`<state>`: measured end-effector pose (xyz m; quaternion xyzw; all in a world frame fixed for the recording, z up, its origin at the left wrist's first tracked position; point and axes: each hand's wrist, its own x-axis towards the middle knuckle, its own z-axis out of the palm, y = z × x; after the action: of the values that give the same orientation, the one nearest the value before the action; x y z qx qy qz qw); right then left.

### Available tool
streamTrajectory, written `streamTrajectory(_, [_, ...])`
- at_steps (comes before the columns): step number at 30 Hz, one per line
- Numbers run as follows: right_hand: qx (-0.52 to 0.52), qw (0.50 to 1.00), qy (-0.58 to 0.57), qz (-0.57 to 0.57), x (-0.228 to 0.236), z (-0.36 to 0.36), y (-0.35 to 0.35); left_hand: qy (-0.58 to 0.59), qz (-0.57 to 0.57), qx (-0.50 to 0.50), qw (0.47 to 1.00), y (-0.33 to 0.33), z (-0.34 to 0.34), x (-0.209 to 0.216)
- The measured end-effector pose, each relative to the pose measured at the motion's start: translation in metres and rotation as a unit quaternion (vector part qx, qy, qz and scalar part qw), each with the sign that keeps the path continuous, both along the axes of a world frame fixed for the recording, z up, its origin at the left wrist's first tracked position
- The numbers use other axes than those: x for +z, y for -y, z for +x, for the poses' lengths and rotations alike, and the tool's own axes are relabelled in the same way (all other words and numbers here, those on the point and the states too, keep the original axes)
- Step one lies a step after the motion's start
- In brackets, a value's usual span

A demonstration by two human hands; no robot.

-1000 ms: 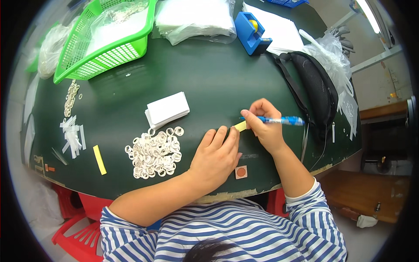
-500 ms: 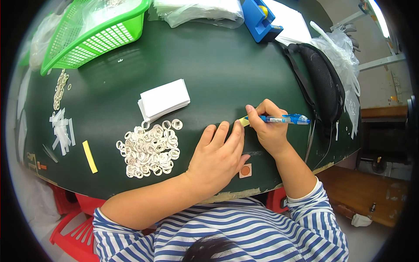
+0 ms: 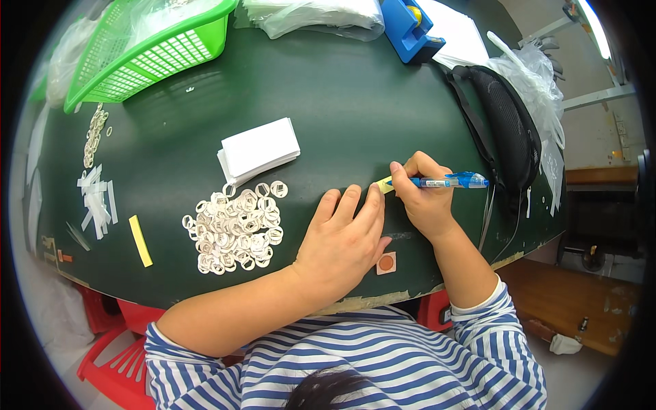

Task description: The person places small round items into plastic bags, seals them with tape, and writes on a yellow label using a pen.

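Note:
My right hand (image 3: 427, 198) is closed round a blue pen (image 3: 437, 182), its tip down at a small yellow paper strip (image 3: 385, 184). Most of that strip is hidden under my left hand (image 3: 345, 236), which lies flat on the green table with its fingers stretched out, holding the strip's left part down. Just below the left thumb lies a small square piece with an orange-brown disc (image 3: 386, 263). Left of my left hand spreads a heap of white rings and discs (image 3: 236, 232). Behind the heap rests a stack of white cards (image 3: 260, 148).
Another yellow strip (image 3: 141, 241) and white strips (image 3: 99, 201) lie at the left, near small rings (image 3: 94, 140). A green basket (image 3: 157, 65), a plastic-wrapped bundle (image 3: 314, 17) and a blue tape dispenser (image 3: 410, 31) stand at the back. A black mesh pouch (image 3: 506, 123) lies right.
The view has shifted very slightly. Both hands stay in nearly the same place, with the pen still at the yellow strip.

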<state>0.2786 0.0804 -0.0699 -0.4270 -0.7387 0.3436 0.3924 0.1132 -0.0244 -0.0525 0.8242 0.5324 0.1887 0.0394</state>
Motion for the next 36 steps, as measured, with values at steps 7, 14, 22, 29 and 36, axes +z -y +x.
streamTrajectory(7, [0.000,1.000,-0.002,0.002,-0.0001,-0.0011,0.0001,0.007,-0.002,-0.001,1.000,-0.0005,-0.0001,0.0001])
streamTrajectory(14, [-0.008,1.000,0.002,0.009,0.0007,-0.0015,0.0004,0.007,-0.003,-0.003,1.000,-0.0002,-0.0006,0.0007])
streamTrajectory(22, [-0.001,1.000,-0.002,0.003,0.0007,-0.0005,0.0004,0.009,-0.003,-0.004,1.000,-0.0006,-0.0007,0.0005])
streamTrajectory(29, [-0.009,1.000,0.004,0.024,0.0002,0.0000,-0.0002,0.011,-0.001,-0.003,1.000,-0.0004,0.0001,0.0007])
streamTrajectory(36, [-0.007,1.000,0.002,0.013,0.0015,-0.0006,0.0014,0.009,-0.001,-0.005,1.000,-0.0002,-0.0003,0.0010])
